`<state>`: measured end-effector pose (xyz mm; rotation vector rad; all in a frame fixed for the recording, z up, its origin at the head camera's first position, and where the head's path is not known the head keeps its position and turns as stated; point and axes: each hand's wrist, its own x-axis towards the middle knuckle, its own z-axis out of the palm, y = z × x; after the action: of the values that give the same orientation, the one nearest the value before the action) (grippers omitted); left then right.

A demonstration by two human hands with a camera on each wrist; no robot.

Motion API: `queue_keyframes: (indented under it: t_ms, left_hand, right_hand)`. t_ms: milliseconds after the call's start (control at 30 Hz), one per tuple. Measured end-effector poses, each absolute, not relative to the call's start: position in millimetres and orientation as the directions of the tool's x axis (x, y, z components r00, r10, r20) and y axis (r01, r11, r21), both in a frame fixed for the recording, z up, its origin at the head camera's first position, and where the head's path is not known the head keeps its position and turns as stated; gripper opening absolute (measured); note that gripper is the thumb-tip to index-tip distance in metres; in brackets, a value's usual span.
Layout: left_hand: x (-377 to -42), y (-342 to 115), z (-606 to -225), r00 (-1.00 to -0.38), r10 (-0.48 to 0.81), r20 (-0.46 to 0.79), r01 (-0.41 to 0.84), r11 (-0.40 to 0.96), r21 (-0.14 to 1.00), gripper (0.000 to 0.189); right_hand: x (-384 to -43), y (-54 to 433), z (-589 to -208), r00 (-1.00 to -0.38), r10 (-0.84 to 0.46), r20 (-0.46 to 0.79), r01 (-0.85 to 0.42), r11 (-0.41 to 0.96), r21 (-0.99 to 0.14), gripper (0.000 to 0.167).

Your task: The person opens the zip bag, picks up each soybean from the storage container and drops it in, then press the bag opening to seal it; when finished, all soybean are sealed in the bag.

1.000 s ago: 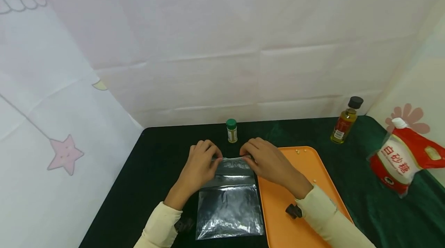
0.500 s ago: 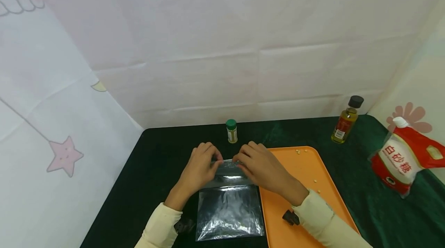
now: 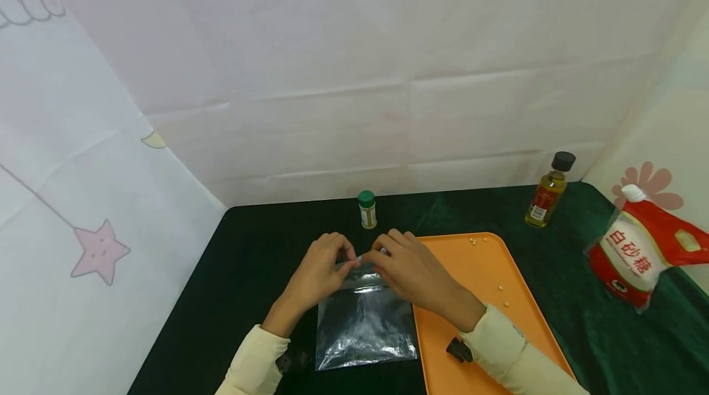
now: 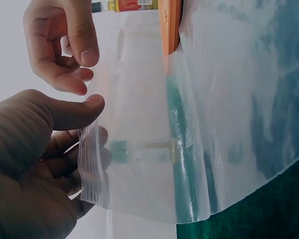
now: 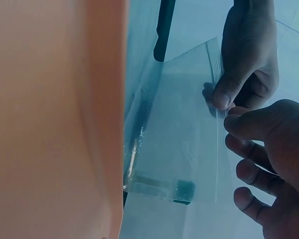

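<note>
Left hand (image 3: 317,267) pinches top edge of clear zip bag (image 3: 365,328); right hand (image 3: 414,275) at same edge, just beside — can't tell if pinching. Bag over green cloth (image 3: 260,259) — just left of orange tray (image 3: 462,259).

From my station I see a colourless, see-through plastic zip bag (image 3: 365,328) and a deep green tablecloth (image 3: 266,241). The flat, rectangular orange tray (image 3: 487,269) is plain, its small round bits (image 3: 473,242) pale yellow. I make out a green-capped cylindrical jar (image 3: 368,216), a golden, black-capped, red-labelled bottle (image 3: 546,192), a red-and-white plastic pouch (image 3: 634,253) with red lettering, cream sleeves (image 3: 501,339) and a whitish fabric backdrop (image 3: 332,63) bearing a pink star (image 3: 100,252).
</note>
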<state>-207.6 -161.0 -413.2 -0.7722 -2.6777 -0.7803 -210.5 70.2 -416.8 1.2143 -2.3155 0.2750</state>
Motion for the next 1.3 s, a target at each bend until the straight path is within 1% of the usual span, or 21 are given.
queue_keyframes:
  t_ms: [167,333,533,700,800,933,1033,1167,1233,1300]
  left_hand:
    - [-207,-160,-414,-0.841,0.411,0.352,0.539,0.693,0.478,0.018]
    - [-207,-160,-415,-0.839,0.413,0.353,0.542,0.681,0.493,0.019]
    - [-207,-158,-414,-0.833,0.426,0.354,0.553,0.669,0.496,0.018]
    - [-206,-157,-411,-0.832,0.437,0.342,0.555,0.651,0.518,0.018]
    - [-206,-157,-410,-0.827,0.448,0.339,0.562,0.632,0.534,0.019]
    - [-206,-158,-410,-0.821,0.464,0.332,0.567,0.603,0.561,0.02]
    - [-205,-158,-411,-0.844,0.447,0.297,0.526,0.579,0.623,0.018]
    - [-203,-156,-412,-0.897,0.375,0.233,0.419,0.56,0.714,0.016]
    - [-202,-154,-412,-0.915,0.341,0.216,0.383,0.563,0.732,0.015]
    - [-202,-152,-413,-0.92,0.323,0.222,0.377,0.575,0.726,0.015]
  right_hand:
    - [-211,70,-419,-0.467,-0.705,0.534,-0.809,0.584,0.063,0.024]
    - [-212,71,-421,-0.469,-0.697,0.543,-0.8,0.596,0.074,0.026]
    - [-212,70,-422,-0.473,-0.673,0.569,-0.788,0.612,0.07,0.021]
    - [-213,67,-424,-0.463,-0.651,0.601,-0.784,0.617,0.065,0.015]
    - [-214,65,-425,-0.448,-0.652,0.612,-0.779,0.62,0.091,0.012]
    - [-214,64,-427,-0.416,-0.669,0.616,-0.764,0.624,0.163,0.013]
    - [-213,63,-428,-0.391,-0.687,0.613,-0.766,0.612,0.197,0.012]
    - [-212,63,-428,-0.368,-0.708,0.603,-0.778,0.589,0.217,0.011]
    - [-211,63,-427,-0.361,-0.72,0.593,-0.773,0.587,0.242,0.012]
    - [-210,63,-426,-0.363,-0.737,0.57,-0.761,0.588,0.275,0.013]
